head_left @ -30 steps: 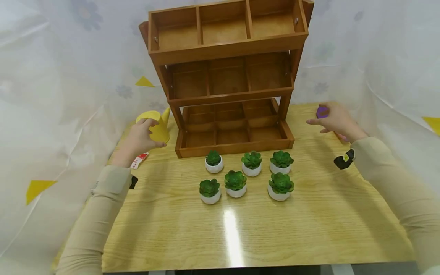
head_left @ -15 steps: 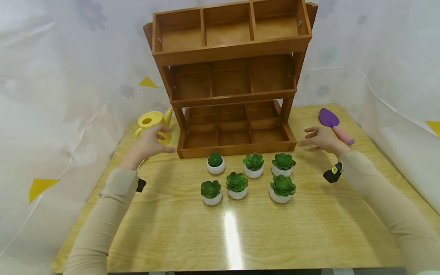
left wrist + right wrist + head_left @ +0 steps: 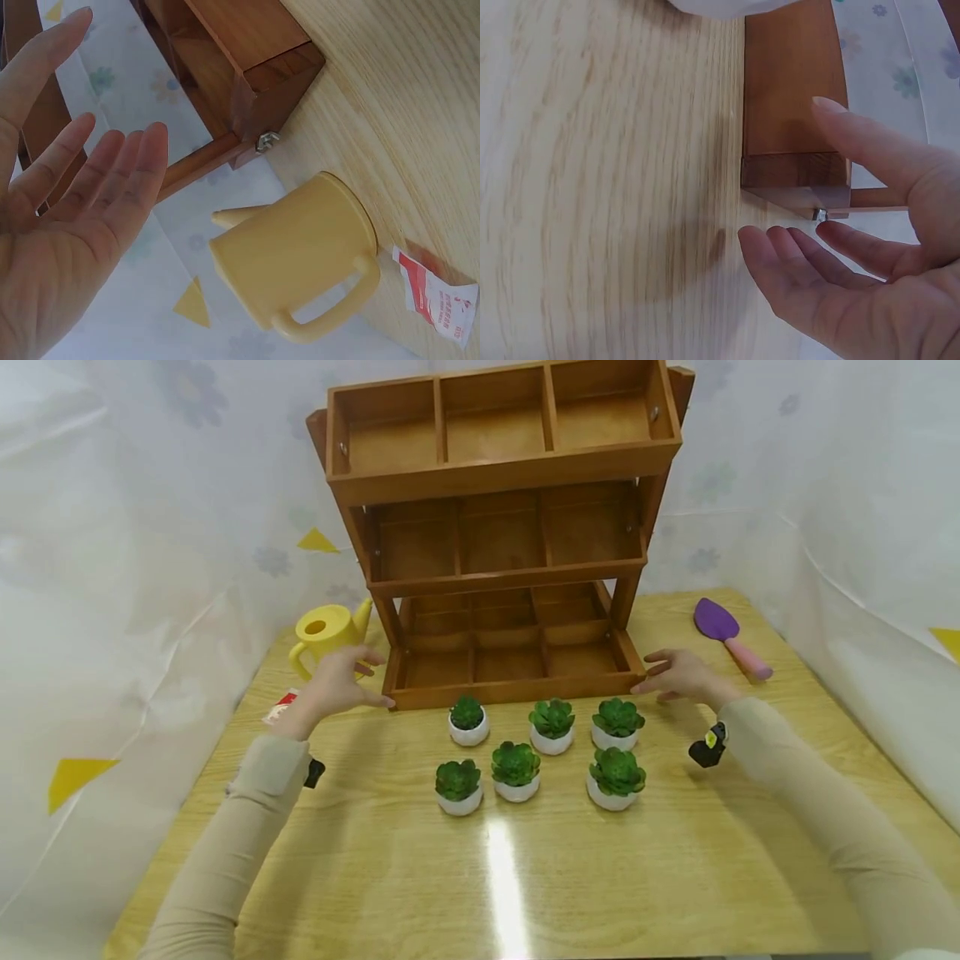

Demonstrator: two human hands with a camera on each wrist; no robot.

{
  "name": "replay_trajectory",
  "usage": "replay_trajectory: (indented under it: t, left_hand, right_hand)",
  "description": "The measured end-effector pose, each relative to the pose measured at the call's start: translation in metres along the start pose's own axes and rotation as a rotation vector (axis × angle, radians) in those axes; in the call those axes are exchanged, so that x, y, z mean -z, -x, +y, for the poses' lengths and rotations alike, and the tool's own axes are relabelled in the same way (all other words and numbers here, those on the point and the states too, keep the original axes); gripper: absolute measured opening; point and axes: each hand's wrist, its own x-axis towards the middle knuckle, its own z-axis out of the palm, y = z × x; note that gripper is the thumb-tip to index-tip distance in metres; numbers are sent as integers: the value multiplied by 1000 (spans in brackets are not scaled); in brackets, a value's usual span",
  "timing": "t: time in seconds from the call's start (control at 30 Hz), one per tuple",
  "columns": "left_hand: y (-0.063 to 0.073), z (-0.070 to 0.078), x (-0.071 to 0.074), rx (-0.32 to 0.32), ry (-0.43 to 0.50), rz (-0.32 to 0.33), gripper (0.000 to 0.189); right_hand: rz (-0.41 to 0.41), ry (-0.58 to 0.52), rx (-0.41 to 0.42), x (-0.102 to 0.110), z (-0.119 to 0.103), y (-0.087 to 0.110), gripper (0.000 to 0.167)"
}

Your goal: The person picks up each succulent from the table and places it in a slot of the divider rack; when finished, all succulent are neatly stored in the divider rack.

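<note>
A brown wooden three-tier shelf (image 3: 502, 471) with divided compartments stands at the back of the table. My left hand (image 3: 341, 681) is at its lower left front corner, fingers spread and thumb apart. Around the lower right front corner hovers my right hand (image 3: 682, 677), fingers loosely bent and holding nothing. In the right wrist view, the thumb of that hand (image 3: 877, 270) overlaps the shelf's front board (image 3: 791, 90). The left wrist view has the left palm (image 3: 82, 217) beside the shelf's end, also with nothing in it.
Several potted succulents (image 3: 515, 766) in white pots stand before the shelf. A yellow watering can (image 3: 326, 635) is just behind my left hand, with a red-and-white packet (image 3: 435, 296) near it. A purple trowel (image 3: 716, 620) with a pink handle lies at the back right.
Both hands have moved inward and toward me, from near the watering can and the trowel to the shelf's lower front corners. The trowel is now uncovered.
</note>
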Motion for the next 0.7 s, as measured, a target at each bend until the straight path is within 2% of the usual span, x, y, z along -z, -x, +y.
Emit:
replay_trajectory:
  t: [0.33, 0.53, 0.7]
  left_hand:
    - [0, -4, -26, -37, 17, -32, 63]
    - [-4, -1, -34, -73, 3, -19, 60]
    - [-9, 2, -40, -78, 9, -77, 59]
  right_hand:
    - [15, -8, -25, -10, 8, -7, 92]
    - [41, 17, -9, -13, 1, -9, 94]
    - [73, 50, -3, -18, -5, -13, 96]
